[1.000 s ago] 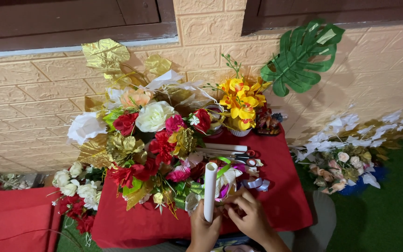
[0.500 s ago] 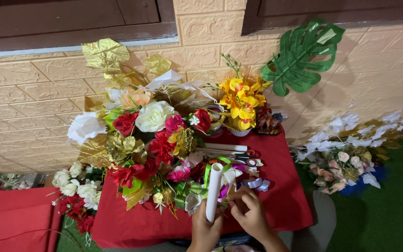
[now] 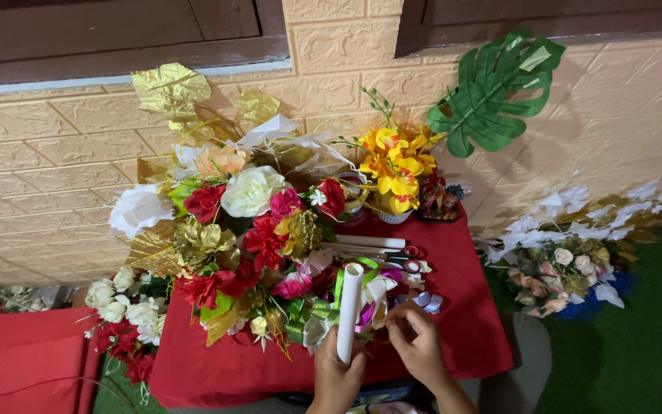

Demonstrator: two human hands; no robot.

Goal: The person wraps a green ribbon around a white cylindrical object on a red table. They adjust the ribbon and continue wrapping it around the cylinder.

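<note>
My left hand [image 3: 337, 376] grips the lower end of a white tube [image 3: 349, 310] that stands nearly upright in front of me. My right hand [image 3: 415, 342] is just to its right, fingers curled at curly ribbon pieces [image 3: 373, 300] in green, white and purple that cling to the tube. Behind them a large artificial bouquet [image 3: 239, 230] of red, white, pink and gold flowers lies across the red-covered table [image 3: 461, 322]. Whether my right fingers pinch a ribbon is hard to tell.
Yellow flowers in a small pot [image 3: 391, 172] stand at the table's back, with scissors [image 3: 404, 257] and a second white tube [image 3: 369, 241] nearby. A green paper leaf [image 3: 499, 84] hangs on the brick wall. Pale flowers [image 3: 568, 261] lie right, another red cloth [image 3: 17, 360] left.
The white tube has tipped a little more upright in my left hand. My right hand has shifted slightly up toward the ribbons beside it.
</note>
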